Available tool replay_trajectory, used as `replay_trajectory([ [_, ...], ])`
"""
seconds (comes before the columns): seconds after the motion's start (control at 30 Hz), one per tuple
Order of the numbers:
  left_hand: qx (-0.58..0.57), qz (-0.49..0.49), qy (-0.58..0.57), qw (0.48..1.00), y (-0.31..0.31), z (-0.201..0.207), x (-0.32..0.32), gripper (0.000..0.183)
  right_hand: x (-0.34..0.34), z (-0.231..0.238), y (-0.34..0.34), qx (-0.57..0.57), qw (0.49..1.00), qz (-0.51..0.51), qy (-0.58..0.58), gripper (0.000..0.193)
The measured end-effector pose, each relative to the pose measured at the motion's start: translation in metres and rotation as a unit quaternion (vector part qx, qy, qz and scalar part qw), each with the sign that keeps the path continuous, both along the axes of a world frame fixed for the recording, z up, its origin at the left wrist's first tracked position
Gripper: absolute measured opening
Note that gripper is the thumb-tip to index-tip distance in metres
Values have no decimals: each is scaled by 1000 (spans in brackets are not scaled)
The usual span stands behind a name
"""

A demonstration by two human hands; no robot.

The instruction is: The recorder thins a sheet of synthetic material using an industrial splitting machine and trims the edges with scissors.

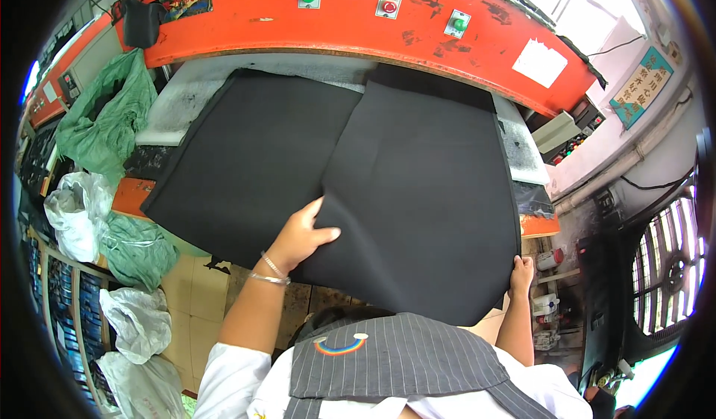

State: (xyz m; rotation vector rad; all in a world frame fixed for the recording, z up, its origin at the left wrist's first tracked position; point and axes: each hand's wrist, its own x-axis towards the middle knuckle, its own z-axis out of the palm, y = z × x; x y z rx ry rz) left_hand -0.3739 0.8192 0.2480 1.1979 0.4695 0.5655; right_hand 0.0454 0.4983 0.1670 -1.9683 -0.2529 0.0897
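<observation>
Two large black sheets lie side by side in front of me. The right sheet (432, 173) overlaps the inner edge of the left sheet (261, 135). My left hand (297, 238) grips the right sheet's left edge near its front, with the thumb on top and the other fingers partly hidden. A slight crease runs through the sheet beside that hand. At the front right corner, my right hand (522, 274) is closed on the same sheet's right edge. The sheets' front parts hang over toward my body.
Behind the sheets, an orange-red machine beam (268, 16) with push buttons spans a pale bed (183, 109). Green sacks (104, 113) and white plastic bags (134, 322) stand at the left. A large black fan (667, 270) is on the right.
</observation>
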Motion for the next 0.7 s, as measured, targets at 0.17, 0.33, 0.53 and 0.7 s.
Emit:
replay_trajectory([
  [0.17, -65, 32, 106, 992, -7, -41, -31, 54, -3, -12, -3, -39, 998, 14, -53, 14],
  [0.33, 40, 111, 123, 985, 5, -57, -10, 50, -6, -18, -1, -57, 992, 20, -109, 17],
  [0.53, 158, 132, 209, 956, 12, -56, -3, 53, -12, -23, -9, -111, 978, -5, -179, 20],
  [0.7, 220, 124, 276, 927, 5, -26, 13, 55, 25, -36, -8, -127, 964, -15, -235, 23],
])
